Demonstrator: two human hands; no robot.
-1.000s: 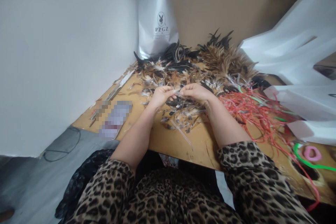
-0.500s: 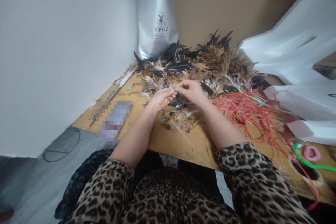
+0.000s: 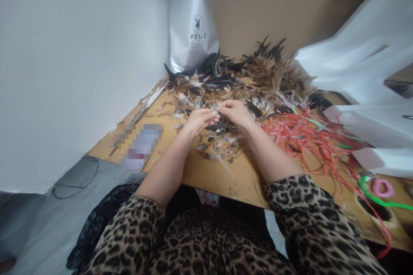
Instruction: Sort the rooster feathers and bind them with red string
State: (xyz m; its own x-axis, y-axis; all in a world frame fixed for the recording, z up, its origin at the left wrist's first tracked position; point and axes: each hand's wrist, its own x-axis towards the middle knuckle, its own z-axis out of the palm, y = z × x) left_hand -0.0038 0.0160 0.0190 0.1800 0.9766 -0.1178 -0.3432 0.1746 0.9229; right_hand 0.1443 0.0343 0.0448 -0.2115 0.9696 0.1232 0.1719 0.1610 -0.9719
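Over a pile of loose feathers, brown, black and white, my two hands meet with fingertips nearly touching. My left hand is closed, thumb pressed against the bent fingers. In a pinch at the same spot is my right hand. Between the fingertips is a small pale piece that looks like a feather; the fingers cover most of it. Short feather scraps lie on the wooden table below my hands.
A tangle of red plastic strips lies to the right, with a pink ring and green strip nearby. Behind are a silver bag and a large brown feather bunch. A blurred-out flat object and thin sticks lie left.
My hands stay at the same place over the feathers. The fingertips have shifted slightly, the left ones a little to the right; the pale piece shows less.
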